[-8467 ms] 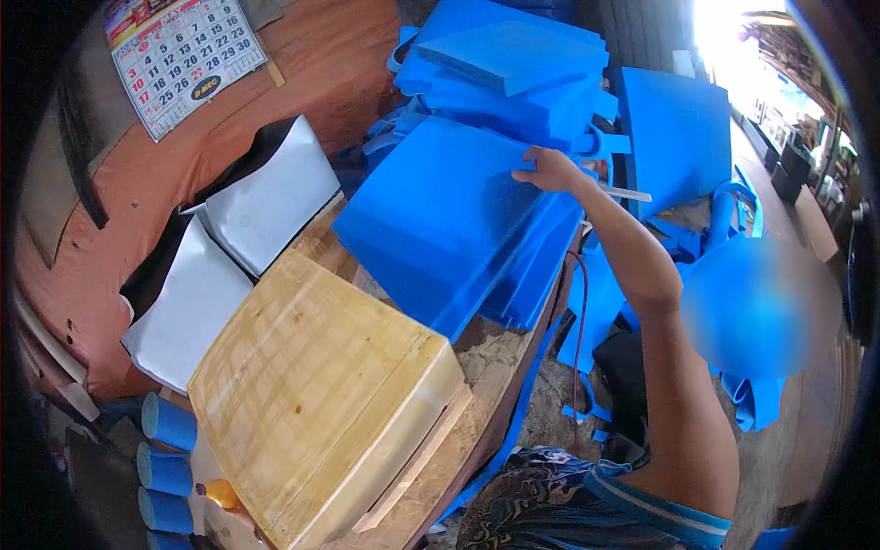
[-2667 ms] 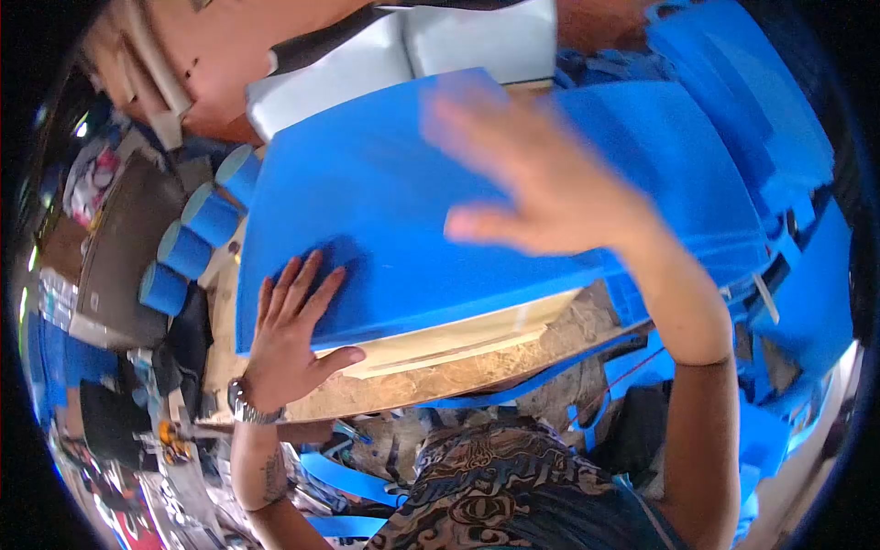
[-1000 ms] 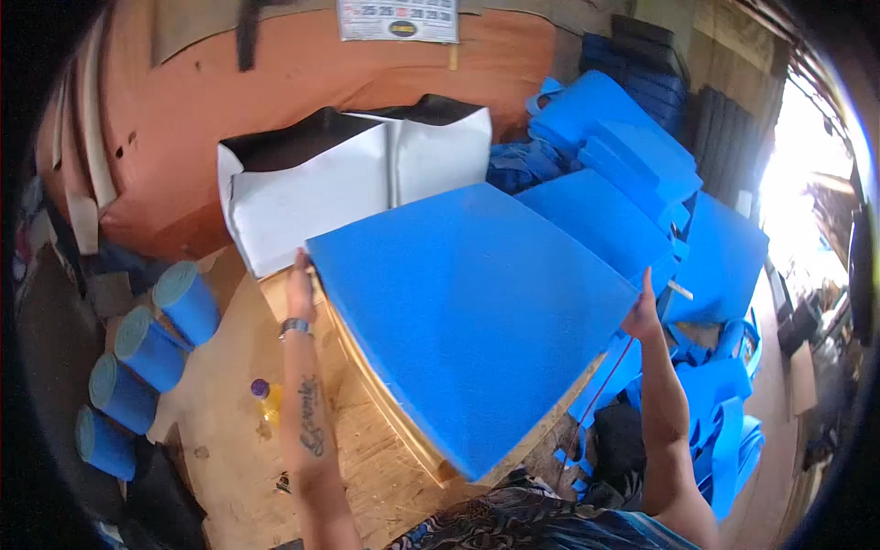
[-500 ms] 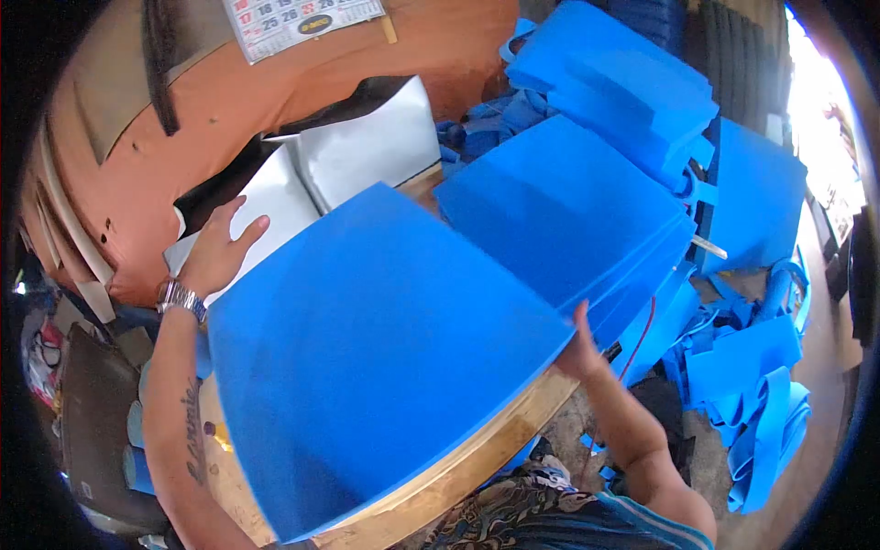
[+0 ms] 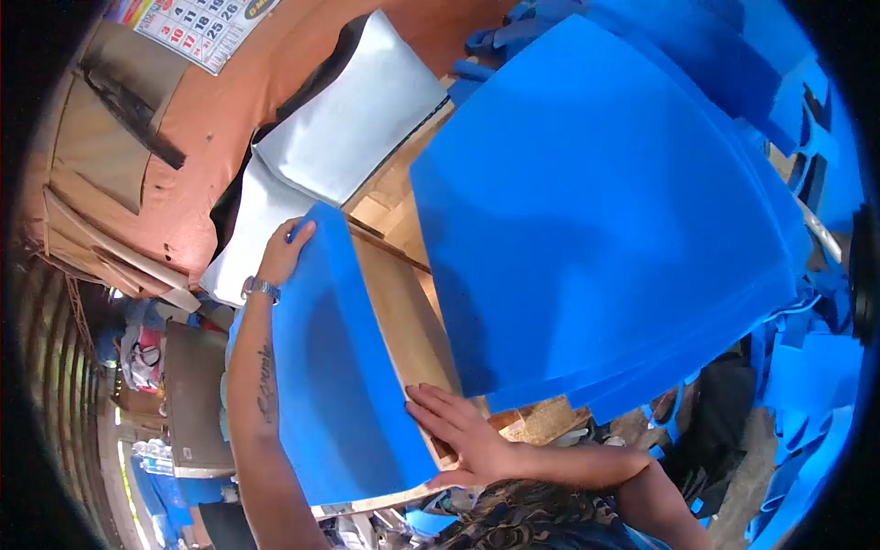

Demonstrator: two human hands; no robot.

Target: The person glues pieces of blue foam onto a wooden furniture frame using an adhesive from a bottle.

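Blue foam sheet [image 5: 344, 367] lies on the wooden box [image 5: 399, 312], your right hand [image 5: 472, 442], fingers apart, at the box's near end, your left hand [image 5: 279, 255] at its far end, clamping unclear; uneven pushing could skew the sheet.

The calendar [image 5: 197, 27] shows 10 and 17 in red.

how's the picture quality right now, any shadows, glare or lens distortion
Head view: black rounded surround, edges of the stacked blue foam sheets bowed by the wide lens; head view: soft shadow darkening the middle of the blue foam sheet touched by the left hand; head view: pale sheen on the white panels; head view: calendar cropped, larger dates readable.
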